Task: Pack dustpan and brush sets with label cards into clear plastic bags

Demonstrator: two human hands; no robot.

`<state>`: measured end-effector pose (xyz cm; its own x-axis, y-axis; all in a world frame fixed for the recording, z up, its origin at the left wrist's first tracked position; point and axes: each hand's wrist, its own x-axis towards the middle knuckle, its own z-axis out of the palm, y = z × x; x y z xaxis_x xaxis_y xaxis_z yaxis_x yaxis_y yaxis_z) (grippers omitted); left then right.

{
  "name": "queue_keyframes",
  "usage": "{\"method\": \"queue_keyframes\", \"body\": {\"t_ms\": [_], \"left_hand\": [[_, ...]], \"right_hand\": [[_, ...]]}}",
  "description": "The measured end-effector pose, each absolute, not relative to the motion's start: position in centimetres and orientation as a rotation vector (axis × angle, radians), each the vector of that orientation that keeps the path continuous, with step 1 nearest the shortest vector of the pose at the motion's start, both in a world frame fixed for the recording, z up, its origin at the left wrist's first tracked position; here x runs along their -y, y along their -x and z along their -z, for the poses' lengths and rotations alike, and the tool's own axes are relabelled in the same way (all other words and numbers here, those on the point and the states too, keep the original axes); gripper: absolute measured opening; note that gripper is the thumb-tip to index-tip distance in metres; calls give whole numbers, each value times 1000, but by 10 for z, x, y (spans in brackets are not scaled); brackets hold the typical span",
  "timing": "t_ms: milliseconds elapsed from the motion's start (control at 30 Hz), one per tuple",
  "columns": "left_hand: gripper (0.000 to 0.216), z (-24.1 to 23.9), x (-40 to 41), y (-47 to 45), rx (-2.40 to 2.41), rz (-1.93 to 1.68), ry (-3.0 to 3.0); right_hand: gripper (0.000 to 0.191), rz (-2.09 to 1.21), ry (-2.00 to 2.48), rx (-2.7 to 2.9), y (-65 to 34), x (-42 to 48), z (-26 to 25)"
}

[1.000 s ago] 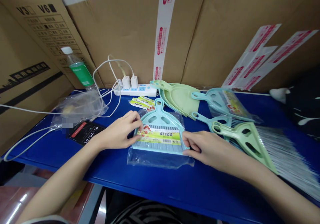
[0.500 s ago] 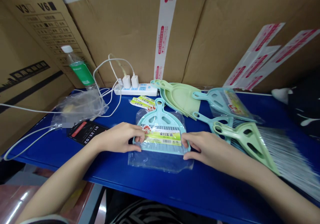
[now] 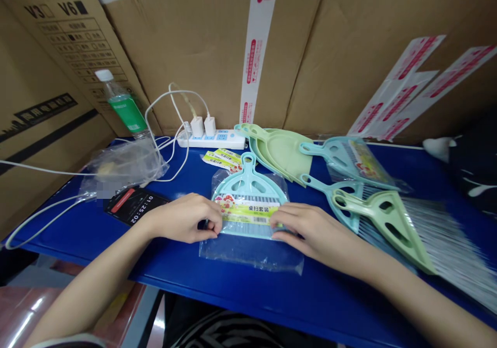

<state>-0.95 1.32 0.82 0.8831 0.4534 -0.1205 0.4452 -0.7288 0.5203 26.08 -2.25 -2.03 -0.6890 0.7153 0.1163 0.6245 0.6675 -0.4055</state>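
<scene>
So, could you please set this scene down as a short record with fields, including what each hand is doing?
Main item: light-blue dustpan set with a printed label, in a clear bag
Surface: blue table
Left hand: curled against the set's left edge
Right hand: at the label's right end
Behind: loose labels, power strip, green dustpan
Left side: phone, capped bottle
Right side: green brush overlapping blue brush; another bagged blue set beyond

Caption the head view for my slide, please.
Left hand and right hand at either side of a bagged light-blue dustpan-and-brush set on a blue table.
</scene>
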Motion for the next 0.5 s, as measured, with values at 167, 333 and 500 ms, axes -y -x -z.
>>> {"method": "queue_keyframes", "body": {"t_ms": [167, 333, 500], "left_hand": [[10, -8, -13, 10, -659, -13, -2544], [18, -7, -13, 11, -654, 0, -2562], [22, -8, -13, 10, -632, -32, -2517]], "right_hand": [[25, -446, 976, 2645, -261, 22, 26], [29, -346, 912, 2751, -260, 22, 23], [36, -344, 868, 2782, -260, 22, 21]]}}
